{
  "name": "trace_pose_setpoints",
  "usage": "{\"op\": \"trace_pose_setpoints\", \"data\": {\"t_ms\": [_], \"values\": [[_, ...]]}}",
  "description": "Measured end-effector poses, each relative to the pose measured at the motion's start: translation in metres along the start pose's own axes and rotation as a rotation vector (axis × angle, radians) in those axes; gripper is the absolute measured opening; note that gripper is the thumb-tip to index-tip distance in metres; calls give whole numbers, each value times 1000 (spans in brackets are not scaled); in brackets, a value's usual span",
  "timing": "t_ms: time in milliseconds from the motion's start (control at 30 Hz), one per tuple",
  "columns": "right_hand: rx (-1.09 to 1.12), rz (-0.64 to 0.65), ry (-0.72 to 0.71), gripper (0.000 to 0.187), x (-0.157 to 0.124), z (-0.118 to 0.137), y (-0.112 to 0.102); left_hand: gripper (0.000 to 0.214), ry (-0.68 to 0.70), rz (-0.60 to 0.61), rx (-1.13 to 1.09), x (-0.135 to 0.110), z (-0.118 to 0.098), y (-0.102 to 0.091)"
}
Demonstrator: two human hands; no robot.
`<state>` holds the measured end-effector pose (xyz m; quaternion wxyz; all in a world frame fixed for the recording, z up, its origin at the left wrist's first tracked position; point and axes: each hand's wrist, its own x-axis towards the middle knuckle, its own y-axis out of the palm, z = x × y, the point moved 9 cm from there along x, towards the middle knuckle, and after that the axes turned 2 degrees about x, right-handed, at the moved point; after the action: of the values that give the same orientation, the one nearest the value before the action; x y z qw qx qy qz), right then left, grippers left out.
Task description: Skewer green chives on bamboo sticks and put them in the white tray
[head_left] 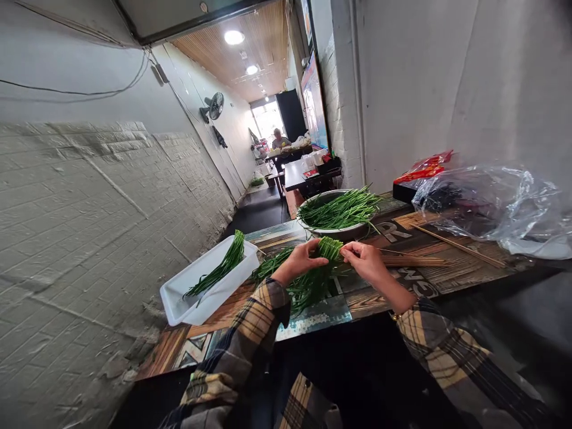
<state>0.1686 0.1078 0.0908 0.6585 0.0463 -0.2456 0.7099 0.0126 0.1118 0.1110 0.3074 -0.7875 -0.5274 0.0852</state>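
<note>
My left hand (pixel 304 260) is closed around a bunch of green chives (pixel 330 249), with the cut ends up and the long leaves trailing onto the table. Against the right side of that bunch, my right hand (pixel 364 260) pinches what looks like a thin bamboo skewer; the fingers hide most of it. Loose chives (pixel 308 292) lie beneath both hands. Several bamboo skewers (pixel 415 261) rest on the table right of my right hand. To the left, a white plastic tray (pixel 179 304) contains a row of chives (pixel 226 265).
Behind my hands stands a round basin (pixel 308 225) heaped with chives (pixel 344 208). Clear plastic wrapping (pixel 491 199) and a red packet (pixel 426 167) lie at the right, near two longer sticks (pixel 460 245). A brick wall (pixel 89 238) borders the left. A person (pixel 280 140) sits far back.
</note>
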Motion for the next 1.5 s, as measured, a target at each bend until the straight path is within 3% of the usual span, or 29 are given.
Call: {"op": "trace_pose_setpoints", "data": {"t_ms": [100,200,400,633,933,1000,1133,1267,1367,1500], "values": [[56,40,17,27,-1,-3,1,42,-40,23,-97,4,5,10],[76,109,-33,29,0,-2,-1,34,-72,54,-118,3,4,8],[14,12,-169,37,12,20,-21,31,-58,231,-69,1,-17,1],[-170,35,-280,32,8,49,12,25,-27,345,225,4,-19,10],[-225,-107,-342,36,-1,37,25,25,-14,384,255,-2,-9,22],[-205,-123,-310,36,-2,33,22,31,-6,358,174,-3,-9,21],[-168,-158,-228,37,0,25,12,64,-29,242,88,-7,3,13],[-178,-257,-178,37,4,23,-8,69,-122,304,137,-15,31,12],[-155,-323,-169,37,9,26,-25,62,-200,266,106,-18,46,-6],[-87,-472,-149,35,12,26,-50,62,-241,39,106,-23,48,-61]]}}
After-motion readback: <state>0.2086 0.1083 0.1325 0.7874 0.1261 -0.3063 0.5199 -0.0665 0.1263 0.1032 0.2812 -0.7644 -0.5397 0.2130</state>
